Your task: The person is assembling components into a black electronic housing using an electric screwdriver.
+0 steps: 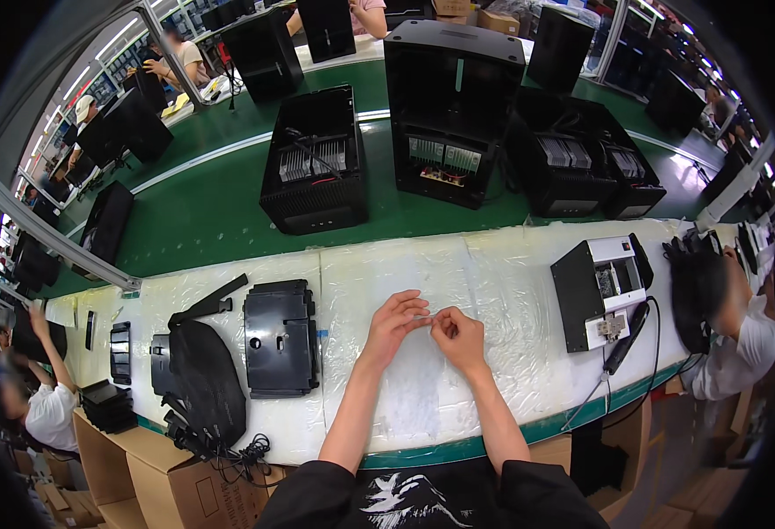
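Over the middle of the padded white bench [502, 282], my left hand [391, 328] and my right hand [460, 340] meet at their fingertips. My right thumb and forefinger are pinched together. On the left hand, thumb and forefinger close toward the same spot, while the other fingers are partly stretched out. Something tiny may be between them, too small to make out. Left of my hands lies a black plastic panel [279, 344] with small holes. To the right stands a black and white boxy device [600, 293], with a black power screwdriver [631, 339] beside it.
A black bag-like bundle [207, 379] and coiled cables [248, 451] lie at left. Beyond the bench, a green conveyor [229, 198] carries several black cabinets, including an open one [315, 163] and an upright one [449, 106]. Co-workers sit at both sides. A cardboard box [198, 485] stands below.
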`<state>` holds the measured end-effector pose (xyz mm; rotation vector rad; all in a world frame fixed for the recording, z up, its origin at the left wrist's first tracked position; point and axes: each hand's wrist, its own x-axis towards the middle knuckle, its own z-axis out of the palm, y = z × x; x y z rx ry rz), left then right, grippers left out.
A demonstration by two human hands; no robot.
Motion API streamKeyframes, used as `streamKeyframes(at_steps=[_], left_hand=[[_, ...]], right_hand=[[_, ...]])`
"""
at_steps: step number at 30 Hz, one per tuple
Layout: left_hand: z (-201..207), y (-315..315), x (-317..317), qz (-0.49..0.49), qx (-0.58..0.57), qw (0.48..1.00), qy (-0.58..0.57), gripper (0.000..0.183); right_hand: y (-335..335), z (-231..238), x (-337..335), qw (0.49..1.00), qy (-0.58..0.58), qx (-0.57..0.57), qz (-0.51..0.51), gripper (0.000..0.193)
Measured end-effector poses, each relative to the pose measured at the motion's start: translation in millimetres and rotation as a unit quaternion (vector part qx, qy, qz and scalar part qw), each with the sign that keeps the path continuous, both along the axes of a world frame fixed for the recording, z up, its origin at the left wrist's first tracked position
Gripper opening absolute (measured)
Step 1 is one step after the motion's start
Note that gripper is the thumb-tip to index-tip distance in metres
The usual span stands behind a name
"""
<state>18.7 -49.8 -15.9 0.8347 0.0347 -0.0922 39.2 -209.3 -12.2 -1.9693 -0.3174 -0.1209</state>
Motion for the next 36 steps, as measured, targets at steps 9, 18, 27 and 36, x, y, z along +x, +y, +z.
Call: streamKeyframes(at_steps=[9, 18, 27, 36], left_hand=[[-0.1, -1.6, 0.3, 0.002, -0.004, 1.000, 0.008, 0.043], [-2.3, 0.9, -0.1, 0.009, -0.003, 1.000, 0.010, 0.043], [0.3, 1.9, -0.6, 0.005, -0.007, 1.000, 0.007, 0.043], [2.4, 3.2, -2.4, 0.007, 0.004, 1.000, 0.008, 0.044]], right_hand=[[0.3, -2.2, 0.0, 1.000, -0.009, -0.009, -0.006, 0.006], [1.4, -0.2, -0.9, 1.000, -0.013, 0.003, -0.013, 0.007], [1.3, 3.6, -1.5, 1.000, -0.022, -0.009, 0.006, 0.008], [2.9, 2.1, -1.8, 1.000, -0.025, -0.018, 0.005, 0.007]])
